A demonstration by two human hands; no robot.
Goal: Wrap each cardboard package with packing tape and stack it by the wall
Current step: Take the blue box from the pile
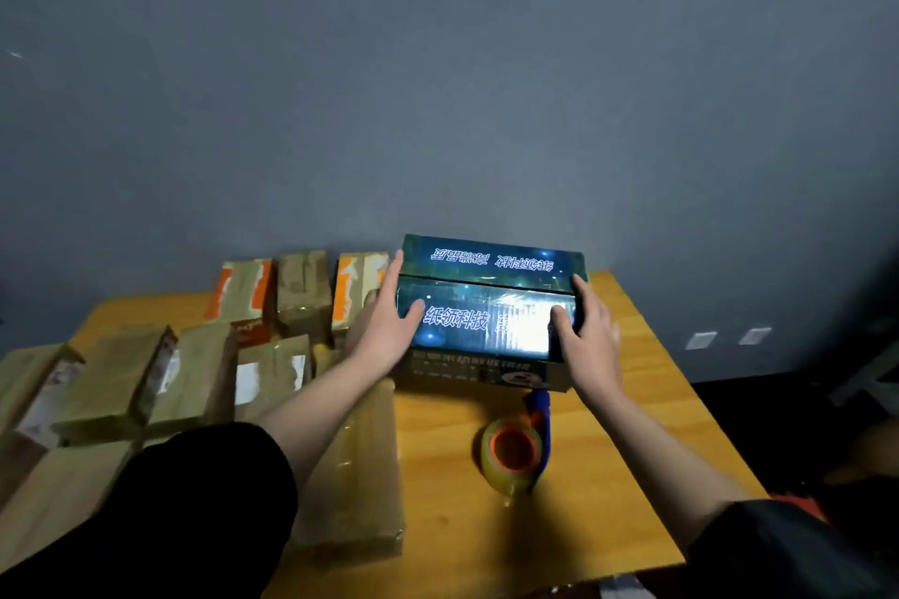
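Note:
A dark blue printed cardboard box (486, 302) with white characters sits near the far edge of the wooden table (632, 452), close to the grey wall. My left hand (384, 326) grips its left end and my right hand (591, 331) grips its right end, thumbs on the glossy top flaps. A tape dispenser (515, 450) with a clear roll, orange core and blue handle lies on the table just in front of the box, untouched. A flat taped brown package (355, 477) lies under my left forearm.
Several taped brown packages (194, 370) crowd the table's left half, some with orange markings (243, 292) standing against the wall (438, 88). The table's right edge drops to a dark floor. Two white wall sockets (727, 338) show at the right.

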